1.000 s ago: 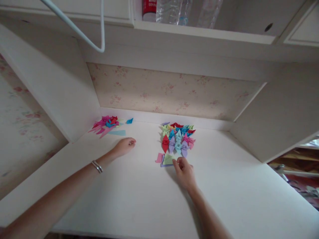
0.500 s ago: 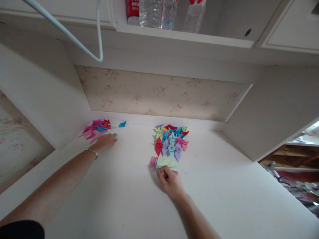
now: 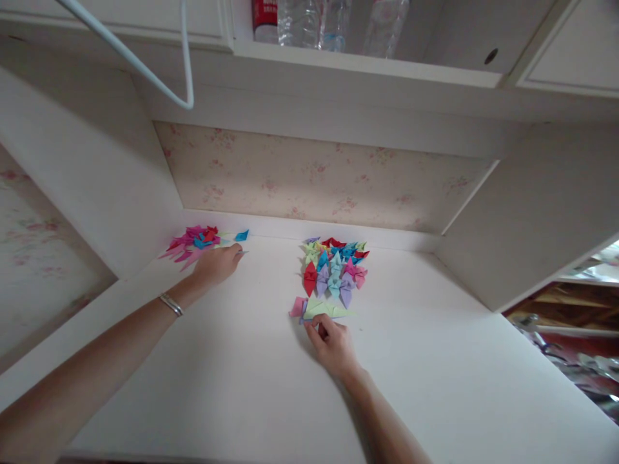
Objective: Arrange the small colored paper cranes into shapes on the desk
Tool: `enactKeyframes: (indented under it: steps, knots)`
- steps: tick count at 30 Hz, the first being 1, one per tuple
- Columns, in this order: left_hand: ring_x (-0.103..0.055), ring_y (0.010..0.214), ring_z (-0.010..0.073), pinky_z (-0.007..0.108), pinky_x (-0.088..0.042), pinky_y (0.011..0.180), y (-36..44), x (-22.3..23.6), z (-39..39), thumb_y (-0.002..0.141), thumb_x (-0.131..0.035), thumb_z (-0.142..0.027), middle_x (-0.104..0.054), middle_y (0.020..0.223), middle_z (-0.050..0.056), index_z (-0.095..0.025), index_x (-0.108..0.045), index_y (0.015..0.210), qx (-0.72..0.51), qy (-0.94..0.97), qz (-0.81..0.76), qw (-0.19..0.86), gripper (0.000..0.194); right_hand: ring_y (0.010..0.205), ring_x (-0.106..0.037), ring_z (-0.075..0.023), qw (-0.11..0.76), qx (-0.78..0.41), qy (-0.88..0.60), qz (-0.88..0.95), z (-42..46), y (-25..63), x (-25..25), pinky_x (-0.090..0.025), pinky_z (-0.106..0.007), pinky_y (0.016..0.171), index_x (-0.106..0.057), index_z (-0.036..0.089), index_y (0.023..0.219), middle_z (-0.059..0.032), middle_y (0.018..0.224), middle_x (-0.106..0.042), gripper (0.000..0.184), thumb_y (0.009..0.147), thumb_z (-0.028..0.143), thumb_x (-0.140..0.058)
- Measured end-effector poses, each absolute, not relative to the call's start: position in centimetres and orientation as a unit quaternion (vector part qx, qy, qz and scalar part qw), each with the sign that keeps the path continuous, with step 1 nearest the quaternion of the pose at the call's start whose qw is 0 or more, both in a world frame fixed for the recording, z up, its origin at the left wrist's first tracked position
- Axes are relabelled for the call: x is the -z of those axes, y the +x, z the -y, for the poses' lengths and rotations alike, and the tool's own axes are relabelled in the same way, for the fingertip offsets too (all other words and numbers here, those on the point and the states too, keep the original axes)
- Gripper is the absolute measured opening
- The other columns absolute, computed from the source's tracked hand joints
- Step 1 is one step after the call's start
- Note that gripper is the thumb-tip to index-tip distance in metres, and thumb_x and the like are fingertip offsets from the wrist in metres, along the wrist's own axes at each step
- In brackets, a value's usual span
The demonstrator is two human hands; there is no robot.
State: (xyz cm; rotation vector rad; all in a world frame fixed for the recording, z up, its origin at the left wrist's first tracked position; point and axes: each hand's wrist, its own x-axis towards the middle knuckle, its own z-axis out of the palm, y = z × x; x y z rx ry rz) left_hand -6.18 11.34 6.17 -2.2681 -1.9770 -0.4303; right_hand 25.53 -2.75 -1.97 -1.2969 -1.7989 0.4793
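Note:
My left hand (image 3: pixel 218 263) is closed in a pinch on a small pale blue folded paper (image 3: pixel 244 252), of which only the tip shows. Just behind it lies a pile of pink, red and blue folded papers (image 3: pixel 186 248), with one blue folded paper (image 3: pixel 242 236) apart from the pile. Right of centre, my right hand (image 3: pixel 333 345) has thumb and forefinger together at the front edge of a light green folded paper (image 3: pixel 324 309). Pink and purple folded papers peek out under it. Rows of colourful origami cranes (image 3: pixel 334 274) stand behind that stack.
The white tabletop (image 3: pixel 232 374) runs between side panels, with a floral back wall (image 3: pixel 300 174). Overhead, a shelf holds plastic bottles (image 3: pixel 300 22) and a red can (image 3: pixel 265 19). A white cable (image 3: pixel 145 74) hangs at upper left. Cluttered shelves (image 3: pixel 570 341) stand at right.
My left hand has moved right, away from the pile, with the pale blue folded paper in its fingers. My right hand stays at the green paper. The view has shifted slightly.

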Motion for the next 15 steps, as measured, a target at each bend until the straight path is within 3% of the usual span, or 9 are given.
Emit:
enactKeyframes:
  steps: [2,6,10,15]
  knots:
    - [-0.065,0.086,0.0246,0.035,-0.050,0.077,-5.0,-7.0,-9.8,0.088,-0.047,-0.041,-0.066,0.093,0.008,-0.019,-0.060,0.099,0.286,-0.719,0.632,-0.034,0.028,0.047,-0.037,-0.0090,0.437,-0.227,-0.515,0.702,2.8,25.3,1.8,-0.029,-0.022,0.050,-0.059,0.019,0.076,0.0057,0.051,-0.044,0.025,0.088,0.041,-0.054]
    - [-0.062,0.083,0.0162,0.029,-0.056,0.067,-2.3,-7.6,-5.6,0.075,-0.066,-0.042,-0.057,0.091,0.000,-0.020,-0.051,0.087,0.524,-0.579,0.537,-0.319,0.029,0.047,-0.035,-0.0087,0.454,-0.305,-0.509,0.665,2.8,24.8,1.5,-0.027,-0.022,0.049,-0.059,0.019,0.074,0.0070,0.050,-0.040,0.028,0.084,0.045,-0.059]
    - [-0.061,0.081,0.0121,0.030,-0.058,0.068,0.9,-6.5,-1.5,0.067,-0.075,-0.035,-0.056,0.091,-0.004,-0.023,-0.049,0.092,0.580,-0.440,0.460,-0.509,0.039,0.048,-0.030,-0.0086,0.454,-0.390,-0.493,0.632,2.7,24.4,1.2,-0.025,-0.023,0.047,-0.064,0.018,0.077,0.0079,0.049,-0.034,0.031,0.080,0.049,-0.064]
    - [-0.062,0.086,0.0133,0.027,-0.057,0.072,4.6,-4.2,0.7,0.071,-0.074,-0.029,-0.062,0.097,0.000,-0.022,-0.058,0.106,0.562,-0.349,0.400,-0.635,0.039,0.044,-0.025,-0.0076,0.448,-0.505,-0.465,0.573,2.8,24.3,1.1,-0.017,-0.023,0.043,-0.066,0.016,0.088,0.0087,0.050,-0.030,0.042,0.081,0.057,-0.060]
